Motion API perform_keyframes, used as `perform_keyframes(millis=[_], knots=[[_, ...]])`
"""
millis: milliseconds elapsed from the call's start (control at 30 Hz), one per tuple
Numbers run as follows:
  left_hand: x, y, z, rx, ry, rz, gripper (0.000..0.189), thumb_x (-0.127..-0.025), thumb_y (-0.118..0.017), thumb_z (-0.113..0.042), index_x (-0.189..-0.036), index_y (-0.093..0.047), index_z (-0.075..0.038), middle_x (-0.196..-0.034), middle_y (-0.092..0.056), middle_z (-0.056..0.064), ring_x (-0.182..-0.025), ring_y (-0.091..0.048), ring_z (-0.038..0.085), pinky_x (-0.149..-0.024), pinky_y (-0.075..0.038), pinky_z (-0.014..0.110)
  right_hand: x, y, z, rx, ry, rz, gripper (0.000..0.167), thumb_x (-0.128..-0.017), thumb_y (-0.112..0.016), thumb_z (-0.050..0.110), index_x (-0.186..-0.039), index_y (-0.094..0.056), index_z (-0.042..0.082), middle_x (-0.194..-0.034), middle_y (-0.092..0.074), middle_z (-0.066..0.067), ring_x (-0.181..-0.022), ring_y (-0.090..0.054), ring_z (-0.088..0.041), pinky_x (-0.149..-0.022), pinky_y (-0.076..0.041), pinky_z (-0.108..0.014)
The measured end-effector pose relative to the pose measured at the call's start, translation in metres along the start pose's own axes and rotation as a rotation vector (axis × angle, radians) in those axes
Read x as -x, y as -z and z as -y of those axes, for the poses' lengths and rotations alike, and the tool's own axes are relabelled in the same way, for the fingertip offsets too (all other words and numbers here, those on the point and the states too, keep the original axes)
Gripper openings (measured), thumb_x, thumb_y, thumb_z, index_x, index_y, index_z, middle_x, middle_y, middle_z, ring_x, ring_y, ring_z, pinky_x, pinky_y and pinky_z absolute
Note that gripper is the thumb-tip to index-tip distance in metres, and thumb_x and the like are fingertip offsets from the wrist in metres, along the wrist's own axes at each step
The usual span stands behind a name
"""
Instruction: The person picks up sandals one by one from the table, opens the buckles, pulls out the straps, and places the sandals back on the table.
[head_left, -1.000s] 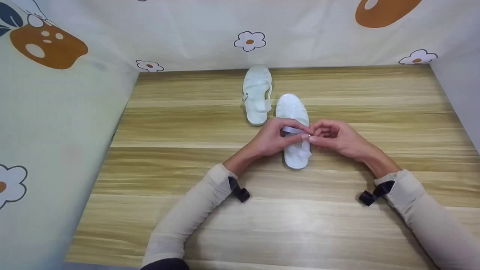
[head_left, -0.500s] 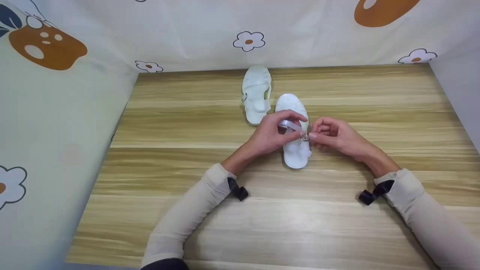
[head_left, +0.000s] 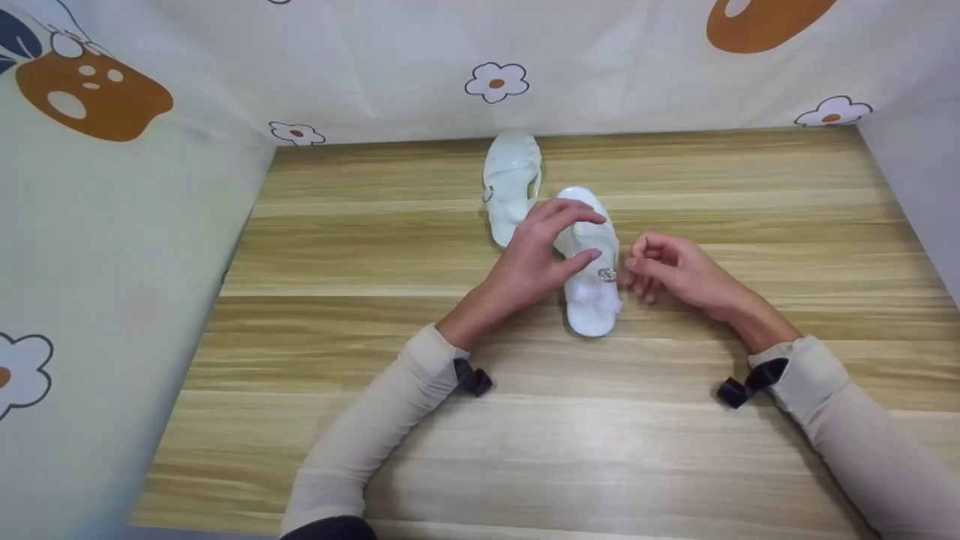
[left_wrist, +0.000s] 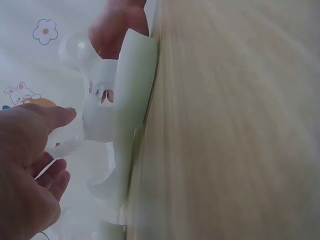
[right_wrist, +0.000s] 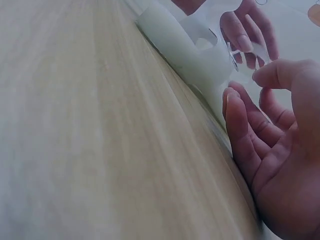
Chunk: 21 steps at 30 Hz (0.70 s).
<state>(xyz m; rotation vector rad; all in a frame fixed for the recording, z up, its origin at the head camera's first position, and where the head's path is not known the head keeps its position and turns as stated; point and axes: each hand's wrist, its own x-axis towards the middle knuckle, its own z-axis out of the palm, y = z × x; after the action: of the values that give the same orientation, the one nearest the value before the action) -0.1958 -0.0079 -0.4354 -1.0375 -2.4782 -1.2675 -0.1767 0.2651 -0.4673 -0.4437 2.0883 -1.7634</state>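
Note:
A white sandal (head_left: 591,311) lies on the wooden table with its toe pointing away. On its right side sits a small silvery buckle (head_left: 607,275). My left hand (head_left: 536,251) hovers over the sandal's left side, thumb and fingers spread apart. In the left wrist view a translucent strap (left_wrist: 67,146) stands up between that thumb and the fingers, and no pinch shows. Just right of the buckle is my right hand (head_left: 679,274), its fingers loosely bent. Its thumb and fingers are apart in the right wrist view. A second white sandal (head_left: 512,169) is partly hidden behind my left hand.
The wood-grain tabletop (head_left: 525,450) extends around the sandals. A pale patterned cloth (head_left: 397,67) hangs along the back edge, and more of it covers the left side. A black strap with a small block (head_left: 739,390) sits at the right wrist.
My left hand has let go of the sandal's strap and moved up and slightly left, its fingers opening. The right hand has come away from the buckle slightly to the right, uncovering it.

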Motion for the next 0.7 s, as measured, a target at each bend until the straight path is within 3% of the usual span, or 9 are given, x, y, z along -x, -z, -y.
perform_keyframes(millis=[133, 267, 367, 500, 700], knots=[[0.0003, -0.0004, 0.0001, -0.003, -0.009, -0.02, 0.027, -0.099, -0.081, -0.021, -0.123, -0.076, -0.011, -0.128, -0.073, 0.006, -0.12, -0.066, 0.02, -0.105, -0.053, 0.029, -0.0007, 0.001, -0.0001, 0.029, -0.017, -0.011, 0.022, -0.109, -0.065, 0.013, -0.097, -0.055, -0.003, -0.091, -0.076, -0.012, -0.069, -0.068, -0.014, -0.061, -0.061, -0.03], [0.0002, -0.001, -0.0022, 0.017, 0.058, 0.036, 0.015, -0.102, -0.076, -0.017, -0.113, -0.077, -0.007, -0.103, -0.078, 0.005, -0.092, -0.073, 0.015, -0.082, -0.06, 0.024, -0.0017, 0.0005, -0.0008, 0.032, -0.032, -0.036, 0.019, -0.108, -0.066, 0.012, -0.099, -0.055, -0.001, -0.091, -0.076, -0.012, -0.071, -0.069, -0.014, -0.062, -0.062, -0.029], [0.0008, -0.001, -0.0033, -0.012, 0.135, 0.109, 0.012, -0.103, -0.074, -0.016, -0.108, -0.077, -0.006, -0.092, -0.08, 0.005, -0.082, -0.072, 0.011, -0.076, -0.059, 0.021, -0.0017, -0.0008, -0.0006, 0.035, -0.049, -0.043, 0.02, -0.107, -0.069, 0.015, -0.107, -0.057, 0.0, -0.092, -0.074, -0.01, -0.073, -0.07, -0.014, -0.063, -0.063, -0.03], [0.0033, -0.0008, -0.0031, -0.066, 0.208, 0.174, 0.013, -0.104, -0.071, -0.018, -0.107, -0.076, -0.007, -0.087, -0.079, 0.005, -0.076, -0.07, 0.01, -0.07, -0.055, 0.02, -0.0019, -0.0025, 0.0009, 0.053, -0.078, -0.043, 0.034, -0.105, -0.074, 0.022, -0.125, -0.058, 0.0, -0.098, -0.072, -0.009, -0.078, -0.072, -0.016, -0.067, -0.065, -0.034], [0.007, -0.0007, -0.0041, -0.077, 0.256, 0.166, 0.011, -0.105, -0.069, -0.019, -0.108, -0.072, -0.009, -0.078, -0.075, 0.004, -0.068, -0.065, 0.008, -0.062, -0.049, 0.02, -0.003, -0.0035, 0.0029, 0.066, -0.101, -0.048, 0.046, -0.104, -0.075, 0.026, -0.136, -0.056, -0.001, -0.103, -0.073, -0.01, -0.082, -0.074, -0.016, -0.071, -0.066, -0.034]])
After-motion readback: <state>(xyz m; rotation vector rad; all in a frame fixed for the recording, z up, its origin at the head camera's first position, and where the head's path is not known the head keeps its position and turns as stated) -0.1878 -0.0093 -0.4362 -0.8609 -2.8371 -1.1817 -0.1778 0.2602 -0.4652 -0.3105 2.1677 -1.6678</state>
